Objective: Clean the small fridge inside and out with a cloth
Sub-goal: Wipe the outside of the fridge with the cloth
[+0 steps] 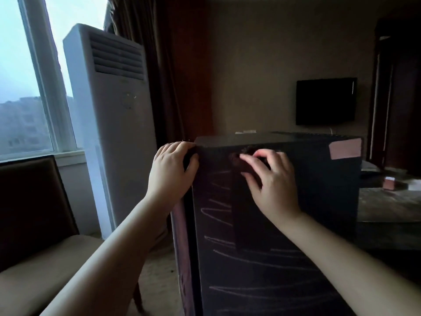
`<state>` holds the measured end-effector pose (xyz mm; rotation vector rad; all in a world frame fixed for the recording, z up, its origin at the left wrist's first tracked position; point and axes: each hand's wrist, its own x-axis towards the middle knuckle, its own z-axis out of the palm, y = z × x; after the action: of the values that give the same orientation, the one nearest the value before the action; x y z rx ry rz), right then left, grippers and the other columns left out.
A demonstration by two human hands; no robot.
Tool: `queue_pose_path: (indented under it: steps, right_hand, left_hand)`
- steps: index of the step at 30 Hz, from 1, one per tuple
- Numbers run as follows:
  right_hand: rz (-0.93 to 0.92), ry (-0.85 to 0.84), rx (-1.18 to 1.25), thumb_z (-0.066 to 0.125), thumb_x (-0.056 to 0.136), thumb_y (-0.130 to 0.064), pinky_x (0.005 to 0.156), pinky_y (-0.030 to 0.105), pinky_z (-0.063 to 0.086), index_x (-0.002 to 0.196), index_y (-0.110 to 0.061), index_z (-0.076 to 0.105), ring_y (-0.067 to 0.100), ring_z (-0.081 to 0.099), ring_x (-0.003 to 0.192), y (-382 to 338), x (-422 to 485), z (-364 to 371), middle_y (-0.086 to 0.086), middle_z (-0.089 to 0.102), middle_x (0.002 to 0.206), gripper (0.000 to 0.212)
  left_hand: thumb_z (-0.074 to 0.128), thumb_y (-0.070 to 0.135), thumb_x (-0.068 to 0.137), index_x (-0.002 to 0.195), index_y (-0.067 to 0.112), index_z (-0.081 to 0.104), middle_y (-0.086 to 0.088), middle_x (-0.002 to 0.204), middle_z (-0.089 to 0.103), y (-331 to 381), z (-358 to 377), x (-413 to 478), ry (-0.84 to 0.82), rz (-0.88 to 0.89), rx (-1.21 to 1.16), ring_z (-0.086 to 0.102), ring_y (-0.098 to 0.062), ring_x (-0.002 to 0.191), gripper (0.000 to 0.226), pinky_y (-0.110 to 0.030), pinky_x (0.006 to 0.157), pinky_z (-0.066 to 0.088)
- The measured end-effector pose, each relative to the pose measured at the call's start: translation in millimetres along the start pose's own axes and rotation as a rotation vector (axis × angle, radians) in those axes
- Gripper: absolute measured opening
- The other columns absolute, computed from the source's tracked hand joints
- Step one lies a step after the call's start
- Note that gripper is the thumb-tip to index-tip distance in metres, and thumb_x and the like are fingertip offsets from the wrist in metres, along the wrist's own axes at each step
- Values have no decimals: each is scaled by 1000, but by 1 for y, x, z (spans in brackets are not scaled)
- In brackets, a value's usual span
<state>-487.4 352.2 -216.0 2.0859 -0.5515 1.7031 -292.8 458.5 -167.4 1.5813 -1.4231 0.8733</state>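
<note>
Wiping high on the fridge point(319, 190), just under its top edge.

Right hand point(271, 179) with fingers bent over the top end of a dark cloth point(248, 213), holding it against the fridge's upper face, long axis hanging straight down. Left hand point(170, 169) curled round the fridge's top left corner, likely steadying. Pale scribbles point(262, 288) on the fridge beside and below the cloth, nearer the right hand. Air conditioner point(109, 110) left of the fridge, apart.

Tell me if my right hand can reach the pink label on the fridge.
Probably yes: the right hand, holding the cloth, is on the same fridge face as the pink label, with nothing between.
</note>
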Motion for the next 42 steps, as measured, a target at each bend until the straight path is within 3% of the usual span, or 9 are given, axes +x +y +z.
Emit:
queue_pose_path:
  steps: [5,9,14,17,19,22,25,34,42]
  right_hand:
    - [-329,-240,-22,67,79,-11,87,34,46,115,-24,67,18,53,98,-19,-89,22,0,57,109,38]
    - [-616,-350,-107,49,83,-5,82,32,53,111,-25,70,15,59,93,-13,-85,14,-1,62,108,40]
    - [-260,-138,-44,68,80,-17,82,36,49,114,-20,69,21,58,92,-22,1,7,3,61,103,34]
    - [-119,-139,-4,73,76,-20,81,34,48,113,-20,69,21,56,91,-42,11,15,2,59,101,37]
    - [-206,-205,-5,67,77,-18,77,34,48,109,-21,69,21,55,89,-52,-15,25,2,60,100,32]
    - [-539,-371,-60,52,83,-13,77,30,48,100,-23,72,17,57,88,-54,-70,32,0,65,100,28]
    - [-654,-472,-74,43,83,-12,74,28,52,97,-26,75,15,60,85,-46,-82,27,-2,66,98,37]
    - [-149,-195,32,77,74,-16,73,38,46,112,-19,70,26,55,91,-66,39,21,4,59,99,39]
    - [-380,-393,-63,64,77,-13,72,35,48,107,-26,71,20,52,88,-77,-53,39,0,61,98,33]
  left_hand:
    - [50,28,86,119,15,63,0,117,65,-3,-5,0,-55,58,-6,53,-20,112,37,-23,104,27]
    - [62,16,87,137,20,48,2,137,53,-15,-23,11,-296,150,-4,41,-16,130,52,-26,115,18]
    - [56,7,87,142,20,43,3,143,46,-16,-23,10,-291,154,-1,36,-13,135,57,-21,116,11]
    - [52,3,86,140,18,45,0,141,48,-21,-23,13,-293,169,-20,38,-16,134,56,-24,113,21]
    - [57,6,85,141,15,43,-1,143,46,-24,-23,12,-281,170,2,38,-18,134,59,-24,111,25]
    - [63,18,81,140,9,42,-5,142,46,-28,-17,1,-239,196,81,35,-20,136,64,-32,112,31]
    - [44,41,79,137,12,46,-3,136,50,-26,-17,0,-229,148,36,36,-18,132,65,-24,108,26]
    - [41,24,91,134,9,50,-5,134,53,-29,-12,3,-199,109,-81,38,-21,130,47,-13,104,19]
    - [43,28,87,131,10,51,-2,129,54,-26,-8,0,-153,104,-66,37,-18,126,48,-11,100,19]
